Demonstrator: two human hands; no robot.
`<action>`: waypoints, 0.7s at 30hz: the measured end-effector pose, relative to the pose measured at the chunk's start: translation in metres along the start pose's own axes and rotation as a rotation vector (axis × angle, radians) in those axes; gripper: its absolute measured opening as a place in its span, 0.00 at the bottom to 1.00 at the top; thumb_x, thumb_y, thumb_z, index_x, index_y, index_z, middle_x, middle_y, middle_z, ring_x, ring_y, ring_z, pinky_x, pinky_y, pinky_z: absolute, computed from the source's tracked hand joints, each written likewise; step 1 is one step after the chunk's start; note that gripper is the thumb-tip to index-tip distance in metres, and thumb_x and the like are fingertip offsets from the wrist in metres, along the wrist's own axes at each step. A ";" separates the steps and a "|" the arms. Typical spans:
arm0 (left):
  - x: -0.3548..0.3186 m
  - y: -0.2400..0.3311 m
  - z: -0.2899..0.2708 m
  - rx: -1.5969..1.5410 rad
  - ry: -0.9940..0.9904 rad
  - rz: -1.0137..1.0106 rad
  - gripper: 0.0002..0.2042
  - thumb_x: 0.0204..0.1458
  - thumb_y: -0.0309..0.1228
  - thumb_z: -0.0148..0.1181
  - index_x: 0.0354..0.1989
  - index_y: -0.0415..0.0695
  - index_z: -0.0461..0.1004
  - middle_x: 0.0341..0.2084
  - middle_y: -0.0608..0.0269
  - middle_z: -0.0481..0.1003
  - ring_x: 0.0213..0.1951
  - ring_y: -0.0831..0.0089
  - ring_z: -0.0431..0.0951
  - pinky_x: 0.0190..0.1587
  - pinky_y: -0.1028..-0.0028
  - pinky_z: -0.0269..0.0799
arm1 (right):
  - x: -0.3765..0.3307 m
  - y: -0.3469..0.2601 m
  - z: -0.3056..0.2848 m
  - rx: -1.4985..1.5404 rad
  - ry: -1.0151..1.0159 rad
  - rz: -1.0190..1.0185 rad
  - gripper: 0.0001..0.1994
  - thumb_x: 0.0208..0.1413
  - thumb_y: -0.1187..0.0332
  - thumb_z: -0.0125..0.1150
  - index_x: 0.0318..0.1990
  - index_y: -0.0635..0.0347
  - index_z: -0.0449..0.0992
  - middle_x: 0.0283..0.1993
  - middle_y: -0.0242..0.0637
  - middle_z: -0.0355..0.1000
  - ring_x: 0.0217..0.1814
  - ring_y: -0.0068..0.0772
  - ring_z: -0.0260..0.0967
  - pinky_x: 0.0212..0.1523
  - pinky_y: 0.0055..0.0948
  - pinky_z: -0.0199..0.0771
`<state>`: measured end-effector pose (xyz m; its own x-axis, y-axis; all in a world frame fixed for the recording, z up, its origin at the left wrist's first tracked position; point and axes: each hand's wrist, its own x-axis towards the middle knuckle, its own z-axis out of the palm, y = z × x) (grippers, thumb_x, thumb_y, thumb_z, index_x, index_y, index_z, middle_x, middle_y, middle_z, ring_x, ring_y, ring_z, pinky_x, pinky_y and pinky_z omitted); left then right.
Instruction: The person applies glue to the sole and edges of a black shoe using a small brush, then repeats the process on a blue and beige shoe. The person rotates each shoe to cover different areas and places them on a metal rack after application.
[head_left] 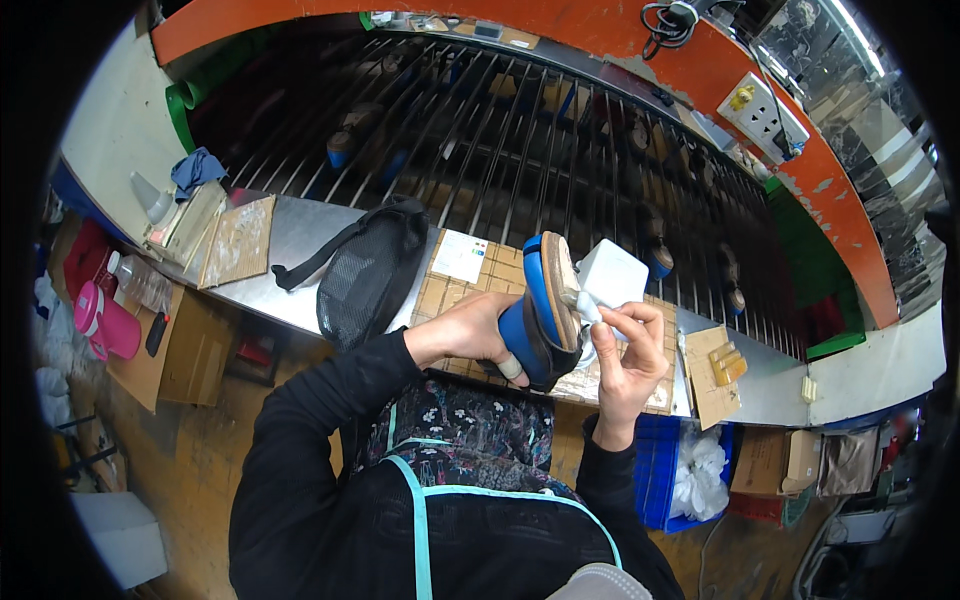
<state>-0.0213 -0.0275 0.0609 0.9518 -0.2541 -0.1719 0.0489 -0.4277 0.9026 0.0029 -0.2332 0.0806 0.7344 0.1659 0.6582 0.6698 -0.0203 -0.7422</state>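
Two bare hands share one blue-and-black shoe with a tan sole (541, 288) in the head view, held up over a metal-edged worktop (300, 222). The left hand (472, 332) has its grip closed round the upper; the right hand (630, 362) pinches a small white piece (590, 309) between thumb and fingertips close to the sole, contact being unclear. Just beyond sits a white, round-cornered square object (614, 270). Work on the sole looks under way, not finished; how much surface is covered cannot be told. Probably the rest of this sole remains, then letting the shoe go. Blue-trimmed shoes (340, 150) lie on a dark metal-rod rack (482, 150); whether they are done or waiting does not show.
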 end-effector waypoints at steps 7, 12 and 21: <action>-0.002 -0.004 0.008 -0.423 -0.289 -0.104 0.34 0.25 0.25 0.81 0.47 0.33 0.74 0.40 0.53 0.79 0.43 0.67 0.80 0.49 0.72 0.75 | -0.009 0.014 -0.003 -0.012 -0.023 0.038 0.09 0.50 0.78 0.67 0.40 0.65 0.82 0.40 0.34 0.67 0.39 0.23 0.65 0.35 0.18 0.66; 0.000 -0.013 0.014 -0.487 -0.411 -0.190 0.34 0.25 0.22 0.80 0.48 0.34 0.74 0.41 0.53 0.79 0.43 0.68 0.80 0.47 0.71 0.76 | -0.016 0.024 -0.007 -0.012 -0.035 0.044 0.09 0.50 0.78 0.67 0.39 0.65 0.82 0.40 0.35 0.67 0.38 0.23 0.65 0.35 0.19 0.67; 0.002 -0.031 0.030 -0.628 -0.493 -0.209 0.36 0.24 0.25 0.81 0.50 0.36 0.73 0.42 0.52 0.78 0.45 0.63 0.79 0.52 0.69 0.72 | -0.025 0.036 -0.019 -0.048 -0.091 0.067 0.08 0.47 0.78 0.69 0.37 0.65 0.82 0.40 0.37 0.67 0.38 0.26 0.69 0.34 0.22 0.72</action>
<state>-0.0305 -0.0409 0.0202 0.6694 -0.6369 -0.3824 0.5096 0.0191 0.8602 0.0106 -0.2568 0.0400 0.7660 0.2517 0.5915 0.6258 -0.0814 -0.7757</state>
